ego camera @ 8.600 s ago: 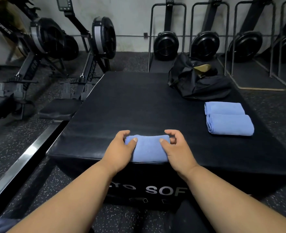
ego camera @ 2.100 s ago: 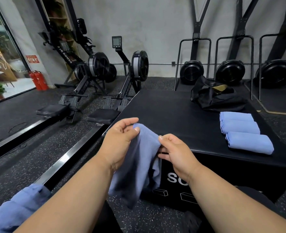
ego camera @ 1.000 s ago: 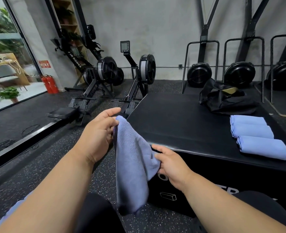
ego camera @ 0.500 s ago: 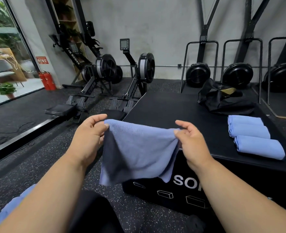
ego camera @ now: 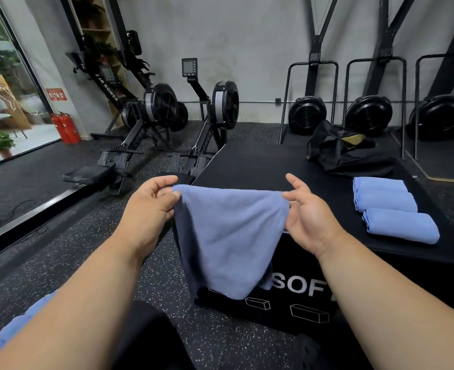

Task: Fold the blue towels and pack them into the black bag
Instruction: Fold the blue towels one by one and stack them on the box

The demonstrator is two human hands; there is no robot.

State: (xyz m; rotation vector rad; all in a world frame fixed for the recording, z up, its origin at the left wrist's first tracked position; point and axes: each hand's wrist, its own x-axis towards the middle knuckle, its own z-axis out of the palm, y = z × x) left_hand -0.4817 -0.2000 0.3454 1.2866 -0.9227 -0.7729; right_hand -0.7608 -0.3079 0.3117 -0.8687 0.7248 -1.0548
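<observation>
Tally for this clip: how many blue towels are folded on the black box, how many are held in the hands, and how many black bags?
Folded towels on the box: 3
Unfolded towel held in the hands: 1
Black bag: 1
Total: 5

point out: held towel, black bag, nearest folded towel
held towel [ego camera: 231, 236], head view, middle of the hanging cloth
black bag [ego camera: 354, 158], head view, crumpled front of the bag
nearest folded towel [ego camera: 400, 227], head view, top face of the roll
</observation>
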